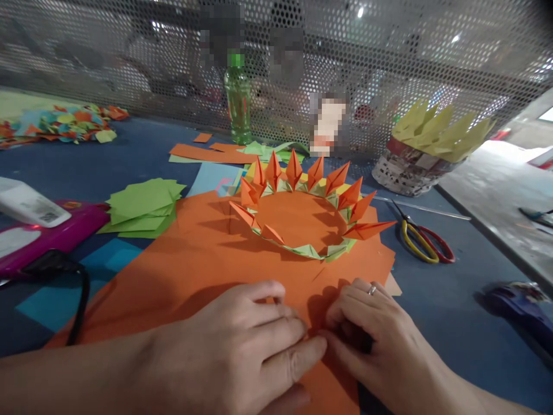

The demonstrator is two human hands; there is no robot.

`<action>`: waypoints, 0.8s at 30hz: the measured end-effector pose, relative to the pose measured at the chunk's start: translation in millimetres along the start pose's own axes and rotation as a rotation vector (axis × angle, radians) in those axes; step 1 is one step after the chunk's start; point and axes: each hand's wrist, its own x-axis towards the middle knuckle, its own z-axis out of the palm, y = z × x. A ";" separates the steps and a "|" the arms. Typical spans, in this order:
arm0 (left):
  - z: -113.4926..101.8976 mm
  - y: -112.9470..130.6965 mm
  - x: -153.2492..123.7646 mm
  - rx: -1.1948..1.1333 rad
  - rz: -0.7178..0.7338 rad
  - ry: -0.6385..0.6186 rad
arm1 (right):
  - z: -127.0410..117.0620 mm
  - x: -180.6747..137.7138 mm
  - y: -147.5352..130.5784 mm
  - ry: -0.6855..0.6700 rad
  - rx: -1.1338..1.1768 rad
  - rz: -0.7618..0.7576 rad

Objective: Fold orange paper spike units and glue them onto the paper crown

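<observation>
My left hand [242, 346] and my right hand [371, 334] meet at the near edge of a stack of orange paper sheets [194, 265]. The fingers of both hands are bent and pressed together on a small orange paper piece [317, 314] between them. My right hand wears a ring. Just beyond the hands lies a ring of folded orange and green paper points [302, 202], resting on the orange sheets.
Green paper squares [142, 207] lie at the left, beside a pink device [38, 230] with a black cable. Scissors [421, 236] lie at the right. A green bottle [237, 98], a basket with yellow paper [415, 161] and a mesh screen stand behind.
</observation>
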 end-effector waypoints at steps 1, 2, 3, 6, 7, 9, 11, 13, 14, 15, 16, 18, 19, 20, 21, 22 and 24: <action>0.2 -0.2 0.7 0.011 -0.006 -0.007 | 0.1 0.0 0.1 0.000 0.001 0.001; 0.6 -0.4 1.2 0.017 -0.008 -0.018 | 0.2 0.0 0.2 0.001 0.002 0.000; 1.1 -0.6 1.5 0.017 -0.014 -0.039 | 0.3 0.0 0.4 0.003 0.003 0.001; 1.6 -0.8 2.2 0.002 -0.012 -0.080 | 0.4 -0.2 1.1 -0.011 -0.003 0.012; 1.4 -0.9 2.6 -0.005 -0.014 -0.085 | 0.4 -0.4 1.3 -0.022 -0.005 0.019; 0.7 -1.1 3.9 -0.014 -0.016 -0.087 | 0.0 -1.1 1.6 -0.044 -0.010 0.037; -0.2 -1.3 5.2 -0.014 -0.009 -0.095 | -1.0 -1.7 1.5 -0.054 -0.015 0.057; -0.6 -1.1 5.5 -0.006 -0.004 -0.101 | -2.6 -2.1 1.4 -0.072 -0.026 0.077; -0.6 -1.0 5.0 -0.006 -0.007 -0.100 | -3.5 -2.1 1.3 -0.088 -0.030 0.086; -0.5 -0.9 4.2 -0.010 -0.007 -0.097 | -4.5 -2.1 1.4 -0.109 -0.032 0.094; -0.2 -0.8 3.2 -0.013 -0.006 -0.092 | -5.4 -2.1 1.7 -0.129 -0.034 0.103; 0.3 -1.0 1.7 -0.012 -0.015 -0.080 | -7.0 -1.9 2.8 -0.158 -0.032 0.114; 0.5 -1.2 1.6 -0.015 -0.013 -0.075 | -7.6 -1.8 3.7 -0.168 -0.028 0.119; 0.6 -1.5 2.0 -0.021 -0.005 -0.071 | -8.3 -1.8 4.6 -0.175 -0.022 0.125; 0.6 -1.8 2.9 -0.023 -0.002 -0.069 | -9.1 -1.7 5.6 -0.180 -0.015 0.131; 0.4 -2.1 4.0 -0.026 0.000 -0.072 | -9.9 -1.7 6.3 -0.187 -0.006 0.141; 0.1 -2.1 6.0 -0.028 0.008 -0.077 | -11.6 -1.6 6.6 -0.204 0.008 0.173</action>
